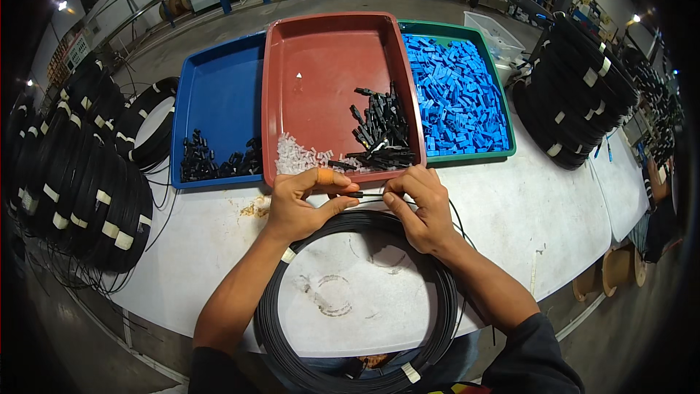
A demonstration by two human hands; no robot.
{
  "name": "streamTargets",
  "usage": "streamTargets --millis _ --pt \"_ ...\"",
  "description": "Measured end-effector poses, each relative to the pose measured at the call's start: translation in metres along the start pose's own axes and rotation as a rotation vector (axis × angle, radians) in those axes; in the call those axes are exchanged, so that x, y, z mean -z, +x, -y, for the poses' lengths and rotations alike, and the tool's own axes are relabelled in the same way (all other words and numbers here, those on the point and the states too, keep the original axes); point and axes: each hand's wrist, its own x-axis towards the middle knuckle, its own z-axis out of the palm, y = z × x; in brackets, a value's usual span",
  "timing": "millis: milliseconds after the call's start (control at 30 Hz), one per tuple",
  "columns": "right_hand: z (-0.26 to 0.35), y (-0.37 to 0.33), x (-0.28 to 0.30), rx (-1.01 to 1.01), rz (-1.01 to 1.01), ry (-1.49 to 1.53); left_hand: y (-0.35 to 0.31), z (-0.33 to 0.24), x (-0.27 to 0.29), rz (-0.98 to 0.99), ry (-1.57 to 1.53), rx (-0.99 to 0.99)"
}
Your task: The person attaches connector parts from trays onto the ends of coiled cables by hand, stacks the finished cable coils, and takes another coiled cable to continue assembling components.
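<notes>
The left hand (293, 210) is grasping a small black connector (354, 194) in its fingers (335, 207); the right hand (423, 208) is pinching a thin dark cable (373, 195) at the connector's end. Both are working between a black cable coil (268, 306) and a red tray (328, 73), which is holding black parts (383, 124) and whitish pieces (294, 155). Beside it on the desk (539, 211), a blue tray (219, 102) and a green tray (467, 157) are standing, the latter carrying blue pieces (459, 95).

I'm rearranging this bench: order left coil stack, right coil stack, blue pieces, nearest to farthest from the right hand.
1. Blue pieces: green tray, beyond the right hand.
2. Right coil stack: right of that tray.
3. Left coil stack: opposite side, far left.
</notes>
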Motion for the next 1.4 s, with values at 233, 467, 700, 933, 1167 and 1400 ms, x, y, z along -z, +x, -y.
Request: streamTargets --millis 233,467,700,933,1167,1400 --pt "-0.001 0.0 -0.002 0.086 0.006 -0.031 0.004 -0.003 -0.002 0.043 0.055 -0.062" --pt "-0.001 -0.003 -0.005 0.087 -0.012 -0.009 0.004 -0.011 -0.002 -0.011 0.216 -0.182" --pt "0.007 0.002 -0.005 0.154 0.029 -0.044 0.004 -0.011 -0.001 0.056 0.232 -0.203" --pt "0.001 0.0 -0.005 0.213 0.135 0.023 0.005 -0.011 0.002 0.111 0.225 -0.282" --pt "0.006 0.0 -0.002 0.177 0.176 0.09 0.019 -0.017 0.013 0.073 0.092 0.161" --pt "0.004 0.001 -0.001 0.194 0.182 0.09 0.084 0.021 0.026 0.576 0.89 -0.163"
